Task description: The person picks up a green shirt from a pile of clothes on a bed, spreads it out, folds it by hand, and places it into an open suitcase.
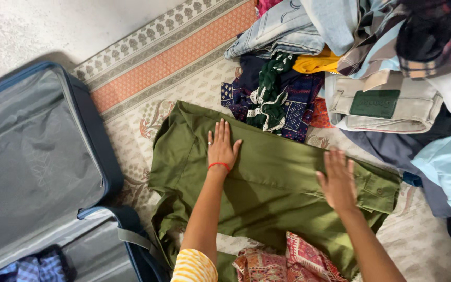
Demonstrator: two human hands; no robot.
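Patterned rug (147,68) on the floor, open suitcase (37,156) alongside, olive-green shirt (272,183) spread between.
Left hand (222,149) and right hand (337,180) flat, fingers wide, pressing the cloth; smoothing step, fold apparently next; clothes pile (371,62) beyond.

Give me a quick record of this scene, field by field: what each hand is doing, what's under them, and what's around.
left hand: flat on the olive green garment, fingers spread
right hand: open, palm down on the same garment
surface: patterned mat
at left: open blue suitcase, grey lining
above: heap of clothes, with jeans and a yellow piece
near edge: red patterned cloth
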